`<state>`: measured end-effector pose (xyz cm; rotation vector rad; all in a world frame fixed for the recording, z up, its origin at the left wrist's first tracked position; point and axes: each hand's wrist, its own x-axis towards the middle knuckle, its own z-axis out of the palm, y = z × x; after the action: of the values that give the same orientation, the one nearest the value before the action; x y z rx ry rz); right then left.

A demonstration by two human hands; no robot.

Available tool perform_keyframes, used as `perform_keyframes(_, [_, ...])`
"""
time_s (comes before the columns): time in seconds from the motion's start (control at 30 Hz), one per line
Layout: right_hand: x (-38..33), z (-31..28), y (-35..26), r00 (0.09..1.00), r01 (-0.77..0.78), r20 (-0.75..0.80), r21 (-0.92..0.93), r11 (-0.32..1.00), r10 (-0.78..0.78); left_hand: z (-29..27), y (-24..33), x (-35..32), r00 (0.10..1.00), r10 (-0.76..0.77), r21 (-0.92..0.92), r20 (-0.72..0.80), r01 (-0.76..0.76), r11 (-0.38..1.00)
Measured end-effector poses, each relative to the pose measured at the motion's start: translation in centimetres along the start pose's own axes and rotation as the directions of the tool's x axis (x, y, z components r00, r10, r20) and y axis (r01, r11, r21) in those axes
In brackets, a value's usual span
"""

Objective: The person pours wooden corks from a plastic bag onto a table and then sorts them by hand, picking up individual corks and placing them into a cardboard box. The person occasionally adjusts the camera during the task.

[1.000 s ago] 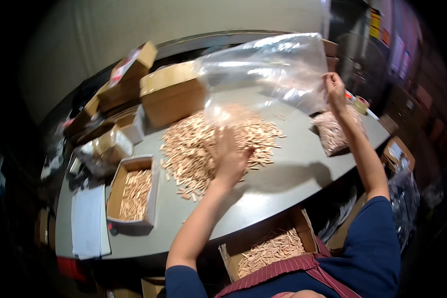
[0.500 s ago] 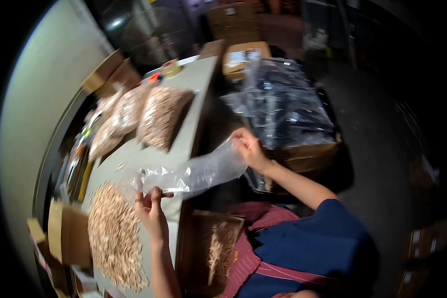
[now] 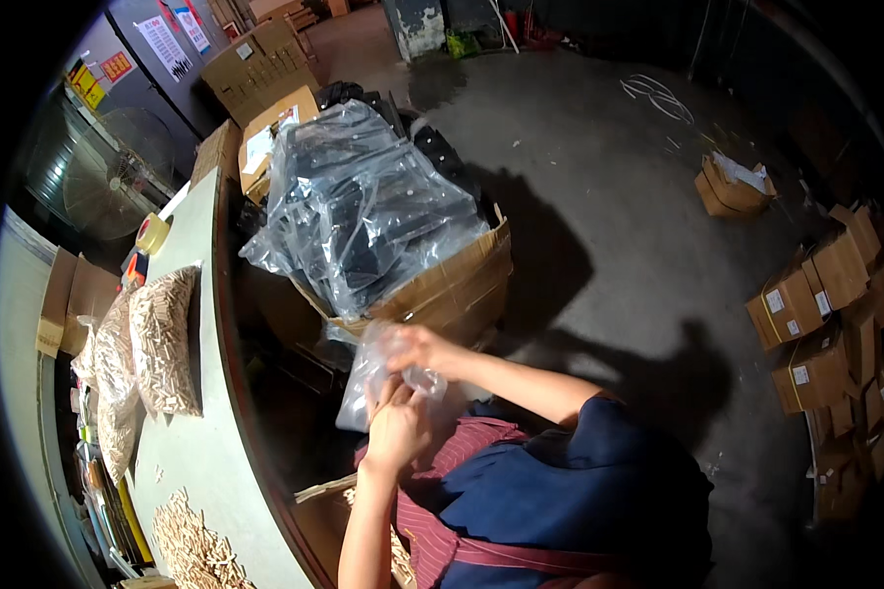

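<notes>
A clear plastic bag (image 3: 357, 393) is bunched between my two hands in front of my chest, off the right edge of the workbench. My left hand (image 3: 400, 427) is closed on its lower part, with the fingers curled upward. Just above, my right hand (image 3: 420, 351) grips the bag's upper edge. No contents show inside the bag. Loose wooden dowels (image 3: 194, 538) lie piled on the bench at lower left. Beneath my left forearm, more dowels show in a cardboard box (image 3: 326, 487), mostly hidden by my arm.
Filled bags of dowels (image 3: 165, 339) lie on the workbench (image 3: 228, 447), with a tape roll (image 3: 152, 234) beyond. A large carton (image 3: 452, 294) heaped with plastic-wrapped dark items (image 3: 363, 211) stands ahead. Brown boxes (image 3: 801, 304) are stacked at right; a small carton (image 3: 735, 187) sits on the floor.
My hands have come together, so the bag that was stretched between them is now gathered up. They have moved right from over the bench, and the view has swung right.
</notes>
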<state>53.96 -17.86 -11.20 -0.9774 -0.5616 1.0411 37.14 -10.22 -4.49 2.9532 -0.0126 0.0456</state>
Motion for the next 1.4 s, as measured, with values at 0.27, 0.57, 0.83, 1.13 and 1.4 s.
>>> perform_keyframes(0.27, [-1.1,-4.2,6.9,0.959,-0.088,-0.280,-0.444,0.892,-0.045,2.1,0.7,-2.0,0.963,-0.153,-0.066,-0.222,0.142,0.988])
perform_keyframes(0.57, [-1.9,2.9,1.5,0.951,0.269,-0.121,-0.118,0.956,-0.283,1.4,-0.9,-1.9,0.782,-0.510,-0.915,0.359,0.404,-0.024])
perform_keyframes(0.83, [-3.5,1.6,-5.1,0.707,0.678,0.480,-0.669,0.304,-0.519,4.1,-3.0,-2.0,0.713,-0.701,-0.577,-0.017,0.565,0.589])
perform_keyframes(1.13, [-8.1,-10.5,-1.4,0.852,0.250,0.498,-0.659,0.710,0.162,0.4,1.7,-1.6,0.998,-0.057,-0.509,-0.004,0.048,0.860])
perform_keyframes(1.4, [-39.5,-41.3,-34.0,-0.275,-0.941,-0.687,0.047,0.337,-0.673,2.3,1.1,-2.9,0.916,-0.313,-0.494,-0.252,0.157,0.855])
